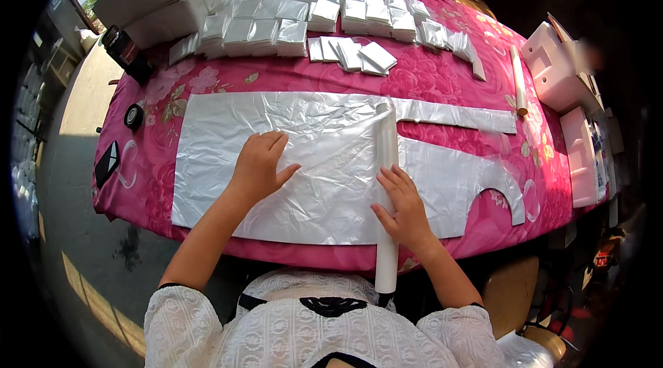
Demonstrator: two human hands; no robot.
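Note:
A thin, whitish plastic apron [324, 212] lies spread flat on the table in front of me, crinkled, its cut-out straps toward the right. My left hand [259, 164] rests on its left part with fingers stretched and thumb apart, holding nothing. Across the apron lies a pale tube [387, 261], pointing toward me; its near end juts past the table edge. My right hand [402, 212] lies over the tube's right side, fingers extended and thumb reaching across it, not wrapped round. Whether several sheets are stacked under the top one I cannot tell.
Several stacks of folded plastic packets [252, 33] line the far side of the pink flowered tablecloth [442, 78]. At left are a dark jar [128, 53], a black lid [134, 116] and a phone [107, 163]. A second tube [518, 81] and pink foam boxes [556, 67] are at right.

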